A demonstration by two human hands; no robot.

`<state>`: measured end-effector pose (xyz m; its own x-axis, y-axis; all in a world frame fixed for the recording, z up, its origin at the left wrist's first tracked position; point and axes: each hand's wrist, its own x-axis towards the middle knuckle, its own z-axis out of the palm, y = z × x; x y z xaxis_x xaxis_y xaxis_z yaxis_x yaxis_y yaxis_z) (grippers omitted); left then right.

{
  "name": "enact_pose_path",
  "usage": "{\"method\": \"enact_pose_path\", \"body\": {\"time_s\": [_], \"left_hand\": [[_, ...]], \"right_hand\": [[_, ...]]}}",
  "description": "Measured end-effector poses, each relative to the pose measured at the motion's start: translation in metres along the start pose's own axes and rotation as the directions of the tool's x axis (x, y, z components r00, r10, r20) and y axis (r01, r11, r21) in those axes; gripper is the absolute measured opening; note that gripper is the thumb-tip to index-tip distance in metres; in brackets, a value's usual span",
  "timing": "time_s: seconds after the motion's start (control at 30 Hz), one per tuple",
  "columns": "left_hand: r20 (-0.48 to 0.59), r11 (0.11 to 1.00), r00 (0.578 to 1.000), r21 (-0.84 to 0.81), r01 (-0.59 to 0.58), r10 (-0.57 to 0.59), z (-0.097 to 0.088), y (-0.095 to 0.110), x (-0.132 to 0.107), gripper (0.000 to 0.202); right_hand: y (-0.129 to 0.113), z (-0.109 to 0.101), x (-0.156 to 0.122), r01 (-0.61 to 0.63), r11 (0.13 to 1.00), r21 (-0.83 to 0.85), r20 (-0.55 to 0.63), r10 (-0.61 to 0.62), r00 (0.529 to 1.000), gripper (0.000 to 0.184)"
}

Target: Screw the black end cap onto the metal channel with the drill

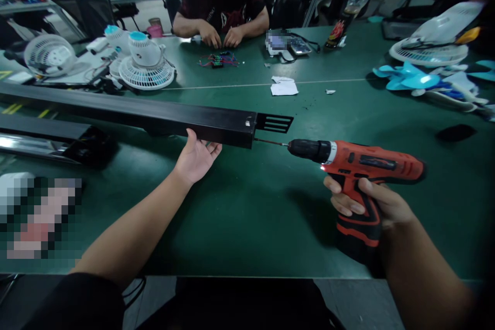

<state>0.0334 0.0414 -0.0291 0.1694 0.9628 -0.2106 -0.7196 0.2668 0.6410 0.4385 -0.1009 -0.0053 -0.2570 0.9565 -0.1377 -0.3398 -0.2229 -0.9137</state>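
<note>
My right hand (pixel 367 201) grips the handle of an orange and black cordless drill (pixel 371 160), its small light lit. From the drill's chuck a long thin bit (pixel 273 142) points left and meets the end of a long black rectangular housing (pixel 216 121). Whether the tip sits in a screw is hidden. My left hand (pixel 199 157) holds that housing near its right end, thumb against the near side and fingers partly hidden underneath. A slotted black plate (pixel 275 123) sticks out from the same end.
Another long black part (pixel 46 139) lies at the left. White fan parts (pixel 149 69) stand at the back left; blue fan blades (pixel 410 77) lie at the right. Across the green table (pixel 247 227), a person works by a circuit board (pixel 217 60). A bottle (pixel 340 26) stands behind.
</note>
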Motion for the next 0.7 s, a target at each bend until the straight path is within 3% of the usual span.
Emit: {"method": "enact_pose_path", "body": {"time_s": [0.37,0.7], "left_hand": [[0.032,1.0,0.999,0.003,0.02,-0.02,-0.0037,-0.0003,0.0014,0.057],[0.037,1.0,0.999,0.008,0.005,-0.005,-0.0054,-0.0006,0.0029,0.049]], "right_hand": [[0.0049,-0.0045,0.0,-0.008,0.999,0.033,-0.004,0.009,1.0,0.04],[0.0022,-0.002,-0.0013,-0.028,1.0,-0.003,-0.026,0.027,0.999,0.039]]}}
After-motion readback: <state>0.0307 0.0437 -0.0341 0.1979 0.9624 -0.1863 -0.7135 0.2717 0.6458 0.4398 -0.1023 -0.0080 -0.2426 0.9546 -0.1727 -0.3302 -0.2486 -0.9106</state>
